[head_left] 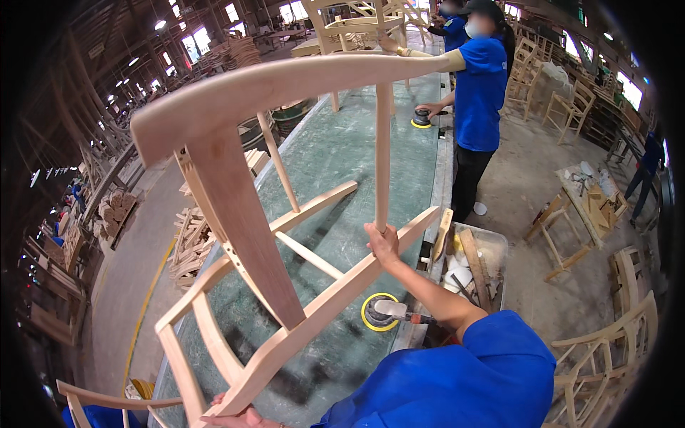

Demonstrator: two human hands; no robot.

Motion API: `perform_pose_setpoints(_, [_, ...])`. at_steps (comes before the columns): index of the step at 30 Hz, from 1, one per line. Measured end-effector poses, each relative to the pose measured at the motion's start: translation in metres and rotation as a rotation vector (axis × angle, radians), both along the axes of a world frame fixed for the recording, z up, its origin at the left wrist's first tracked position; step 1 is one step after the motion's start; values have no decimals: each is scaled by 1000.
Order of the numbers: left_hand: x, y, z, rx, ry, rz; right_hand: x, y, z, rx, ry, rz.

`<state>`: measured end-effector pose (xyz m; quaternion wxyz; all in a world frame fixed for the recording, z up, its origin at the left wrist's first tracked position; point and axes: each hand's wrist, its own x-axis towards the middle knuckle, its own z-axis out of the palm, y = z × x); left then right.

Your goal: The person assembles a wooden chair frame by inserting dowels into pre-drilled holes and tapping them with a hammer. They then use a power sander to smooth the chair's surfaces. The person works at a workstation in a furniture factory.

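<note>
An unfinished pale wooden chair frame is tilted over the green-topped workbench, its broad curved top rail toward the far side. My right hand is closed round the frame where a round spindle meets a long rail. Lower left, my left hand grips the near end of that rail, its fingers partly hidden by the wood. A round power sander with a yellow-edged pad lies on the bench below my right forearm, touched by neither hand.
Right of the bench stands a clear plastic bin with wood pieces and a brush. A co-worker in blue holds another sander farther up. Chair frames stand at lower right; stacked wooden parts lie left of the bench.
</note>
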<state>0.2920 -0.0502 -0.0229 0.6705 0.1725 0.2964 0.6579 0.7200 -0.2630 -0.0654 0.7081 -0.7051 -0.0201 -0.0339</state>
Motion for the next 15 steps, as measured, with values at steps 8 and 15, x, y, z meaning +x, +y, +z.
perform_pose_setpoints(8, [-7, -74, 151, 435, 49, 570, -40, -14, 57, 403, 268, 236])
perform_pose_setpoints(15, [-9, -56, 247, 947, 411, 721, -57, -6, 95, 530, 276, 502])
